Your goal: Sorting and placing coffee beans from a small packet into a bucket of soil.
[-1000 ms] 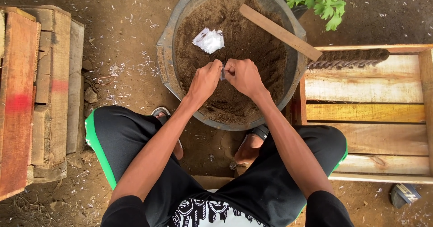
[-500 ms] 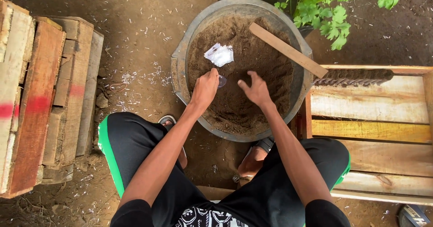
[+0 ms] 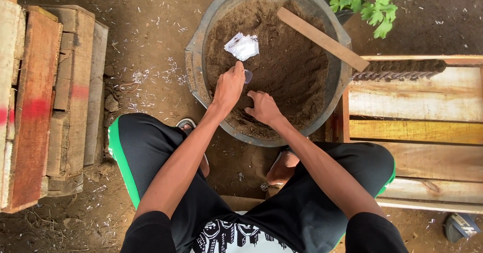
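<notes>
While your left hand [image 3: 229, 86] pinches a small clear object [image 3: 248, 76] between its fingers over the soil [image 3: 282, 77], your right hand [image 3: 262, 107] rests just beside it with fingers spread loose and empty, tips pressing into the dirt. What the clear object is, is too small to tell. Just beyond your left fingers, a crumpled white wrapper [image 3: 242, 46] lies on the soil. All of this sits inside a round grey basin [image 3: 196, 72], which stands on the dirt ground between your knees. Farther from your right fingers, a flat wooden stick [image 3: 322, 38] leans across the basin's rim. Past it, to the right, lie light wooden planks [image 3: 412, 102] and a leafy green plant [image 3: 367, 4]. Well away from your left fingers, weathered boards [image 3: 45, 102] are stacked, one marked red.
</notes>
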